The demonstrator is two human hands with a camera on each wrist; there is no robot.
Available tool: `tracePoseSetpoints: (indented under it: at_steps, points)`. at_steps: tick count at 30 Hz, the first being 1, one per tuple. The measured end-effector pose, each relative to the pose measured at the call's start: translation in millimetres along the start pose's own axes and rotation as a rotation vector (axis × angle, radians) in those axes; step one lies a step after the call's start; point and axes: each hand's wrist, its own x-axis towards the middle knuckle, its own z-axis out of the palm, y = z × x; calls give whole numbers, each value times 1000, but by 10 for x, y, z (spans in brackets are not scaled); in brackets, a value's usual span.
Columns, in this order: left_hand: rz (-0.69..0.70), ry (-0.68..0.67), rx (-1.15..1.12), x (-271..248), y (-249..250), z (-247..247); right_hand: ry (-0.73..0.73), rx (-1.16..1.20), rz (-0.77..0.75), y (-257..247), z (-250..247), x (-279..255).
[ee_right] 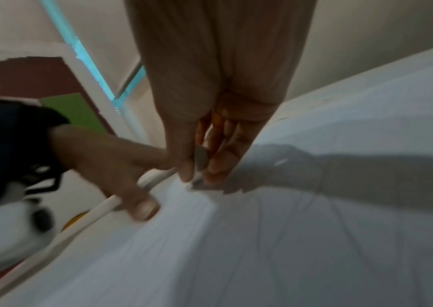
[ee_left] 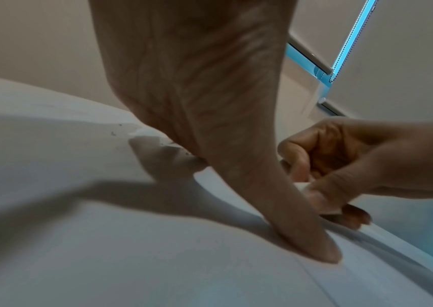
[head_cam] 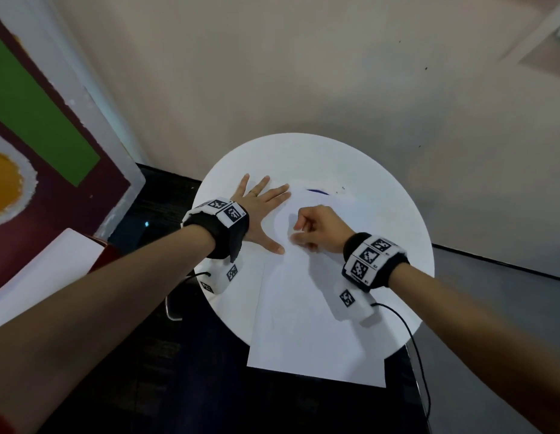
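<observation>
Round white table (head_cam: 385, 195) bears a plain white sheet (head_cam: 303, 311), far corner lifted.

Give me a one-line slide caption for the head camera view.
Left hand, spread flat, steadies a white paper sheet on a round white table while the right hand pinches its edge.

The white paper sheet (head_cam: 306, 311) lies on the round table (head_cam: 388, 189) (near edge overhanging), far corner curled over.

Bare forearms wear black padded wraps, the left band (head_cam: 220, 228) and right band (head_cam: 377, 261), each with white blocks of black square markers and a thin black cable (head_cam: 411, 339); the left hand (head_cam: 259, 214) bears a ring (head_cam: 254, 192).
</observation>
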Motion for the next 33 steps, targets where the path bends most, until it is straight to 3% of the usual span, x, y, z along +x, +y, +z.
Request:
tracePoseSetpoints:
  at_steps: [2,5,10,15,19,23,28,33]
  points:
    - [3,-2,-5,-1,-1,-3,6,43,10,2,-83,75]
    - [2,0,-8,-3,4,3,202,93,18,16,-113,213]
    - [4,2,-8,10,-9,26,-69,10,4,-25,-57,85]
    - [11,9,-13,35,-22,56,197,27,-20,-99,-59,378]
    - [11,6,-1,27,-26,47,33,74,28,4,-29,178]
    - [14,4,0,24,-19,44,274,48,30,-16,-142,378]
    - [13,2,-14,35,-39,49,68,46,63,-40,-205,296]
    - [16,5,-23,28,-11,33,253,88,25,28,-181,380]
